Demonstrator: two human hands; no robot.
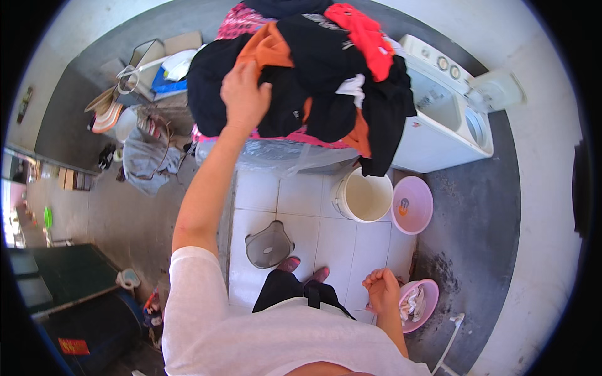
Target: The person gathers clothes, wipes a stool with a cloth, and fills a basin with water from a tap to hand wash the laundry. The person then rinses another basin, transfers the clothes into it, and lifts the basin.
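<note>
My left hand reaches forward over a heap of clothes, its fingers at the edge of an orange piece of cloth; whether they pinch it cannot be told. Black garments lie around it, with a red garment at the heap's back right. Pink patterned fabric shows beneath, over clear plastic sheeting. My right hand is low beside my body, fingers curled, nothing visible in it. It is next to a pink basin that has pale cloths in it.
A twin-tub washing machine stands open at the right. A white bucket and a pink basin are on the tiles before it. A grey plastic stool is near my feet. Grey cloth, hats and boxes lie at the left.
</note>
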